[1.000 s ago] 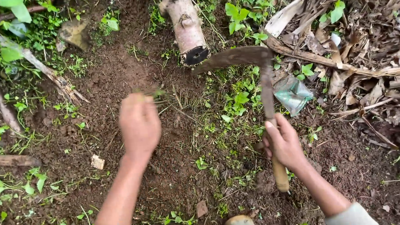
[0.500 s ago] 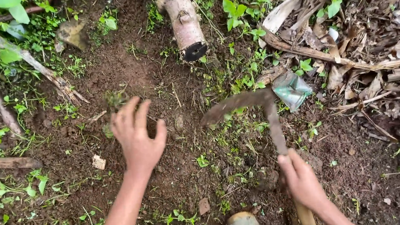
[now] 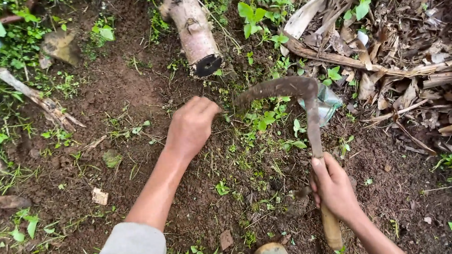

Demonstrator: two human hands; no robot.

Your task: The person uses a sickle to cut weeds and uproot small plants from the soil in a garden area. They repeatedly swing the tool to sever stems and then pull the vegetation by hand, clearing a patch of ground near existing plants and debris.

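two hands are at work over bare soil (image 3: pixel 141 91) patched with weeds (image 3: pixel 261 121). the sickle (image 3: pixel 303 109) stands in the middle of the ground, just right of centre: curved blade arching left at the top, straight shank running down to a wooden handle (image 3: pixel 331 229). judged stiff and rigid, moderately light, its weight toward the metal head; the blade edge is the hazard and the metal looks rusted and soil-caked. the wooden handle is the proper place to hold it, low enough for swing control.

right hand (image 3: pixel 333 185): closed firmly round the top of the handle where it meets the shank, fingers wrapped, thumb lying along the shaft. the handle's butt shows below the hand.

left hand (image 3: pixel 190 125): curled into a loose fist, knuckles up, pressed down at the weeds just left of the blade tip. it appears to pinch a tuft of grass, but what is inside the fist is hidden, so i cannot tell for certain. the blade tip is very near these fingers; a risk, in my judgement.

a cut log (image 3: pixel 191 29) lies toward the top edge of the ground, dry leaves (image 3: pixel 421 55) fill the upper right corner, and a crumpled plastic wrapper (image 3: pixel 326 104) sits behind the shank.
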